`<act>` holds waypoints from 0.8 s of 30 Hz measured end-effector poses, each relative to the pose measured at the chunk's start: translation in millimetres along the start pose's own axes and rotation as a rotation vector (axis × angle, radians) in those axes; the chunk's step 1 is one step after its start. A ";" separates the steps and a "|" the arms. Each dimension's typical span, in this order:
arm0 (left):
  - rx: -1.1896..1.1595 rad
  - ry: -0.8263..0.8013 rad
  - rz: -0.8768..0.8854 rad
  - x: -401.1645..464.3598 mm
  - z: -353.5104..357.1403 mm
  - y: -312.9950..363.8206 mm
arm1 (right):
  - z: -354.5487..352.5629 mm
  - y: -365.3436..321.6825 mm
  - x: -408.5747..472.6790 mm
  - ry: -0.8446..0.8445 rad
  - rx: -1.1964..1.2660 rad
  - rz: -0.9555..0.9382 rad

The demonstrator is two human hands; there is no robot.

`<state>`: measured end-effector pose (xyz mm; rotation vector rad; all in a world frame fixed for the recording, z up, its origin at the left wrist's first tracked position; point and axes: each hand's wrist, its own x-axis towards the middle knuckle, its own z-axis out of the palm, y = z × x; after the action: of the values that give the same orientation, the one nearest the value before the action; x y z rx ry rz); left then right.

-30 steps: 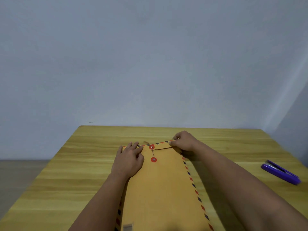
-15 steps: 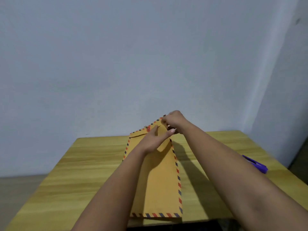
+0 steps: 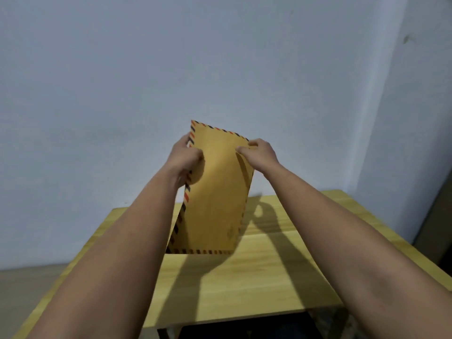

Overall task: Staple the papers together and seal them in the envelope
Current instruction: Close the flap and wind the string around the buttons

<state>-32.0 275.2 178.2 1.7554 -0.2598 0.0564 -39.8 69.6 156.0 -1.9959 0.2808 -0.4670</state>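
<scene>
The envelope [image 3: 216, 192] has come up off the tabletop [image 3: 256, 277]. A second ago it lay flat with both hands working at the flap end, where two red string-tie discs showed; half a second ago its far end was tipping up; now the whole thing hangs in the air, held nearly upright in front of the wall, its bottom edge clear of the wood and throwing a shadow across it. The left hand [image 3: 186, 159] is clamped on the upper left edge, fingers curled round the striped border. The right hand [image 3: 260, 154] pinches the upper right edge, thumb on the near face.

The face turned this way is plain brown with no discs and no string on it, so I'd judge it's been turned over and the closure is on the far side. The papers are nowhere to be seen, so presumably they're inside, and this looks like a finishing gesture, a lift to show or check the closed envelope. Whether the string is actually wound shut I can't tell from here. The purple stapler seen earlier at the right has dropped out of view.

As for writing: none legible. There's only the red-and-dark airmail striping along the edges, and a faint mark low on the near face, too dim to read.
</scene>
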 end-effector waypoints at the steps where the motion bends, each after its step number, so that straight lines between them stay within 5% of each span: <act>1: -0.021 0.004 -0.017 3.3 -5.3 -4.1 | -5.3 10.6 -0.5 -0.037 0.029 0.072; 4: -0.038 0.032 -0.089 12.5 -13.4 -32.3 | -11.3 51.8 -1.4 -0.217 0.140 0.289; 8: 0.124 0.068 -0.106 30.1 -2.5 -94.4 | 4.6 115.8 5.3 -0.121 0.172 0.307; 12: 0.421 0.028 -0.090 36.5 24.3 -162.5 | 33.5 163.7 -0.2 -0.019 -0.066 0.287; 18: 1.045 -0.232 -0.057 10.4 62.9 -258.8 | 79.7 214.2 -29.6 -0.255 -0.790 0.030; 24: 1.145 -0.194 -0.011 1.6 70.6 -270.3 | 89.6 226.5 -32.0 -0.276 -0.879 0.009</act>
<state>17.6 254.2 -95.9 2.9085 -0.3996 0.0247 -27.9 51.9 -88.7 -2.8736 0.3574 -0.0337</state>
